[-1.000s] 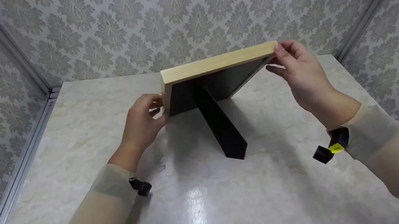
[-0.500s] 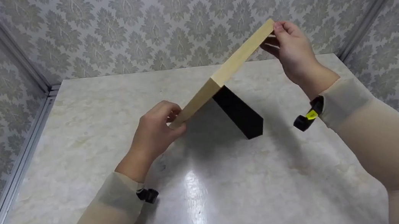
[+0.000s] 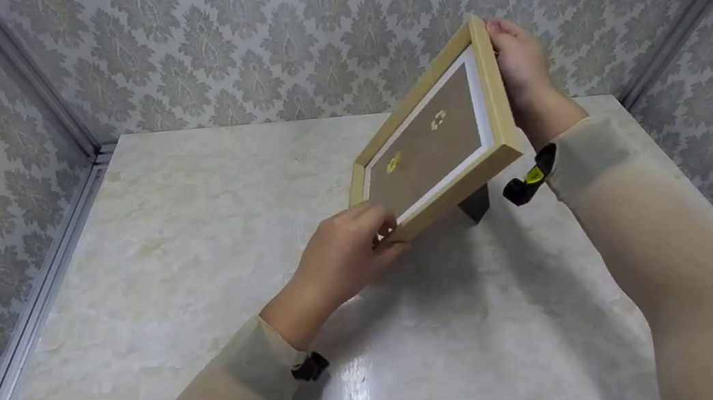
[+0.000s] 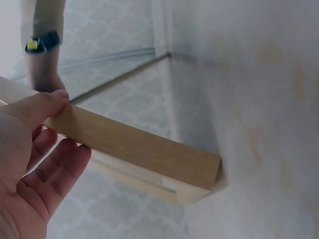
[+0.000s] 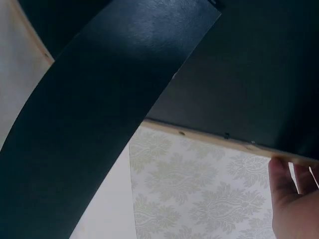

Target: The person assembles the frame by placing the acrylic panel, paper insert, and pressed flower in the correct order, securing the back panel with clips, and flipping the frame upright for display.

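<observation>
A picture frame [image 3: 495,92] with a pale wooden border is held tilted above the table, its front now in sight. Inside are a white mat and a brown panel [image 3: 423,157] bearing one yellow and one white flower. My left hand [image 3: 342,250] pinches the near lower edge; in the left wrist view its thumb lies on top of the wooden side [image 4: 134,139], fingers beneath. The right hand [image 3: 524,61] grips the right-hand side near the upper corner. Behind the frame a black stand leg [image 3: 477,203] sticks out, and it fills much of the right wrist view.
A glossy marble-patterned table [image 3: 191,201] lies below. Damask-papered walls [image 3: 252,35] stand at the back and both sides, with grey metal rails [image 3: 66,217] along the corners. Each wrist wears a small black camera [image 3: 310,367].
The frame has turned from showing its back and leg to showing its front. My right hand has risen, and my left hand has moved to the right along with the frame.
</observation>
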`<action>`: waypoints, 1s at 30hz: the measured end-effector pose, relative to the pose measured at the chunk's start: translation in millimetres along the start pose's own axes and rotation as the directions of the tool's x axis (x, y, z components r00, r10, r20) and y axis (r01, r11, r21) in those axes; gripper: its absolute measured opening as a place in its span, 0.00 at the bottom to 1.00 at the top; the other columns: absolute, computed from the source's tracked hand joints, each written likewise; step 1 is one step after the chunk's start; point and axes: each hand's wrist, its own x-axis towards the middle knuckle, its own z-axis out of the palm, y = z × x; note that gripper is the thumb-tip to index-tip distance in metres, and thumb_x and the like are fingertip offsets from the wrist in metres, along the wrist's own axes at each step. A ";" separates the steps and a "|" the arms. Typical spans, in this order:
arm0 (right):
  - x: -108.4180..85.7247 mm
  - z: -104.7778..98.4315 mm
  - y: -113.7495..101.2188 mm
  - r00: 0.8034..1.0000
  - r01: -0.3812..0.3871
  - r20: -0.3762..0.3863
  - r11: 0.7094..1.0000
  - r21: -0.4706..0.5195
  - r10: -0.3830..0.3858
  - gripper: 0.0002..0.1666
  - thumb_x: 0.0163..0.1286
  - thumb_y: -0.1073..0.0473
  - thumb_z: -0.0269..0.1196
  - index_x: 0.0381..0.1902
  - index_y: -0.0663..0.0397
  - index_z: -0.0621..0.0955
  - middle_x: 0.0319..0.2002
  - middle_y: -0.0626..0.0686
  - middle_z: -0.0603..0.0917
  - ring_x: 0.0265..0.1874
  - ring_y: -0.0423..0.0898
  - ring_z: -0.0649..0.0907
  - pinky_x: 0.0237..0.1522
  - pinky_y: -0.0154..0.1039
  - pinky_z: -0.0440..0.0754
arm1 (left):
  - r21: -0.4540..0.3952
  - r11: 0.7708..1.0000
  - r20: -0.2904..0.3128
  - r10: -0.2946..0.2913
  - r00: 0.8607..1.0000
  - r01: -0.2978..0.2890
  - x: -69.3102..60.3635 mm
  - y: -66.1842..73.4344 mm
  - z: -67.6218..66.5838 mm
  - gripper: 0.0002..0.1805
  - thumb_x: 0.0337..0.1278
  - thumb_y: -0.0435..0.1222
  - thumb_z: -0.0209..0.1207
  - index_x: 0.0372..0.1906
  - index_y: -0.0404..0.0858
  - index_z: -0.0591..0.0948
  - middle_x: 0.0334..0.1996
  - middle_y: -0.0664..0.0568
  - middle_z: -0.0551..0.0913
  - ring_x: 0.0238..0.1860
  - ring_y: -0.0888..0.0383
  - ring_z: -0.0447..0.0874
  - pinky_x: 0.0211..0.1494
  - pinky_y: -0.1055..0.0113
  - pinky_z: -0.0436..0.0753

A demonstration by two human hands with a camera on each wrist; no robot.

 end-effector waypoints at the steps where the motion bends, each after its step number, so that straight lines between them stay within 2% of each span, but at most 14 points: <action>1: 1.5 -0.9 -0.8 1.000 0.001 -0.010 0.999 -0.055 -0.002 0.25 0.94 0.51 0.51 0.77 0.56 0.80 0.52 0.44 0.85 0.51 0.38 0.84 0.53 0.28 0.84 | -0.002 1.000 0.007 0.008 1.000 -0.008 0.7 5.1 2.8 0.14 0.63 0.36 0.81 0.40 0.39 0.84 0.39 0.49 0.92 0.38 0.53 0.93 0.41 0.57 0.93; 4: 4.7 -4.6 -4.0 1.000 0.005 -0.026 0.975 -0.222 -0.011 0.29 0.94 0.48 0.52 0.81 0.54 0.78 0.55 0.43 0.86 0.48 0.34 0.84 0.51 0.25 0.83 | -0.009 0.999 0.027 0.033 0.999 -0.033 2.6 18.0 8.7 0.14 0.65 0.36 0.80 0.41 0.39 0.84 0.38 0.50 0.91 0.38 0.54 0.92 0.41 0.57 0.92; 7: 2.7 -7.6 -7.0 1.000 -0.018 -0.017 0.973 -0.231 0.014 0.30 0.93 0.47 0.54 0.83 0.51 0.77 0.59 0.43 0.86 0.50 0.34 0.84 0.51 0.24 0.84 | -0.015 0.999 0.051 0.051 0.997 -0.051 3.5 23.7 10.3 0.14 0.67 0.38 0.80 0.41 0.39 0.84 0.38 0.51 0.91 0.37 0.54 0.91 0.41 0.58 0.92; 10: -6.9 -8.9 -7.4 1.000 -0.020 -0.002 0.996 -0.092 0.020 0.25 0.94 0.48 0.52 0.74 0.54 0.84 0.52 0.44 0.89 0.47 0.37 0.85 0.49 0.26 0.86 | -0.054 0.998 0.089 0.036 0.995 -0.032 3.1 19.4 6.6 0.15 0.70 0.43 0.78 0.41 0.40 0.84 0.38 0.52 0.91 0.37 0.55 0.91 0.41 0.59 0.91; 12: -18.6 -11.0 -6.0 1.000 -0.025 0.004 0.999 0.041 0.025 0.23 0.95 0.50 0.50 0.65 0.55 0.87 0.46 0.45 0.90 0.46 0.40 0.87 0.49 0.27 0.87 | -0.121 0.992 0.129 -0.017 0.991 0.033 3.9 11.0 1.5 0.15 0.72 0.46 0.77 0.41 0.41 0.85 0.38 0.52 0.91 0.38 0.56 0.90 0.42 0.60 0.91; 14: -34.2 -15.5 -3.7 1.000 -0.023 -0.003 0.991 0.131 0.024 0.24 0.96 0.50 0.48 0.59 0.56 0.87 0.47 0.48 0.90 0.47 0.42 0.87 0.51 0.29 0.88 | -0.208 0.970 0.168 -0.089 0.982 0.124 6.4 -2.0 -3.8 0.15 0.74 0.48 0.74 0.41 0.41 0.86 0.38 0.52 0.91 0.39 0.56 0.89 0.45 0.61 0.90; 16: -53.8 -22.3 -1.4 0.999 -0.034 -0.007 0.981 0.193 0.036 0.23 0.96 0.49 0.48 0.59 0.55 0.86 0.53 0.49 0.87 0.53 0.44 0.87 0.56 0.31 0.88 | -0.284 0.933 0.197 -0.171 0.965 0.223 11.2 -18.1 -8.2 0.14 0.77 0.48 0.72 0.41 0.41 0.88 0.38 0.52 0.92 0.40 0.57 0.87 0.47 0.62 0.89; 18: -74.8 -29.3 1.0 0.999 -0.043 -0.005 0.968 0.246 0.046 0.22 0.95 0.47 0.49 0.61 0.55 0.85 0.58 0.51 0.83 0.58 0.46 0.84 0.60 0.33 0.87 | -0.333 0.894 0.199 -0.242 0.950 0.298 17.5 -37.2 -10.6 0.14 0.80 0.49 0.69 0.43 0.41 0.89 0.39 0.52 0.91 0.41 0.57 0.86 0.48 0.62 0.87; 21: -108.0 -36.0 3.9 1.000 -0.029 0.016 0.959 0.282 0.025 0.22 0.94 0.44 0.50 0.62 0.54 0.81 0.61 0.52 0.77 0.60 0.48 0.81 0.61 0.37 0.85 | -0.361 0.846 0.190 -0.346 0.919 0.393 27.8 -68.0 -12.3 0.15 0.82 0.50 0.67 0.45 0.42 0.89 0.41 0.51 0.91 0.42 0.55 0.85 0.47 0.61 0.85; 23: -128.2 -37.5 6.5 0.999 0.014 0.028 0.956 0.294 -0.023 0.22 0.93 0.43 0.49 0.61 0.53 0.80 0.61 0.53 0.77 0.57 0.48 0.82 0.57 0.38 0.87 | -0.355 0.814 0.189 -0.418 0.889 0.459 35.4 -88.0 -12.1 0.16 0.83 0.51 0.65 0.47 0.41 0.88 0.44 0.50 0.90 0.43 0.54 0.84 0.46 0.60 0.84; 26: -157.4 -37.0 11.5 0.993 0.103 0.032 0.949 0.299 -0.118 0.23 0.91 0.41 0.51 0.63 0.51 0.79 0.62 0.54 0.78 0.57 0.50 0.83 0.53 0.41 0.90 | -0.338 0.759 0.211 -0.515 0.831 0.556 48.6 -112.7 -7.9 0.18 0.86 0.51 0.62 0.53 0.40 0.87 0.53 0.47 0.88 0.51 0.51 0.85 0.52 0.57 0.86; 28: -173.7 -35.0 16.9 0.986 0.152 0.013 0.923 0.354 -0.168 0.24 0.87 0.41 0.59 0.63 0.53 0.79 0.62 0.55 0.79 0.58 0.52 0.83 0.52 0.46 0.92 | -0.346 0.717 0.236 -0.558 0.796 0.605 59.1 -124.8 -2.1 0.19 0.88 0.49 0.59 0.60 0.39 0.86 0.61 0.46 0.86 0.59 0.49 0.84 0.61 0.54 0.86; 30: -187.4 -31.6 22.8 0.978 0.192 0.000 0.897 0.399 -0.209 0.27 0.82 0.42 0.68 0.64 0.55 0.78 0.62 0.57 0.79 0.60 0.55 0.83 0.53 0.51 0.92 | -0.361 0.683 0.262 -0.580 0.772 0.635 69.9 -133.6 5.5 0.21 0.90 0.48 0.57 0.69 0.38 0.83 0.70 0.45 0.84 0.69 0.48 0.82 0.71 0.52 0.84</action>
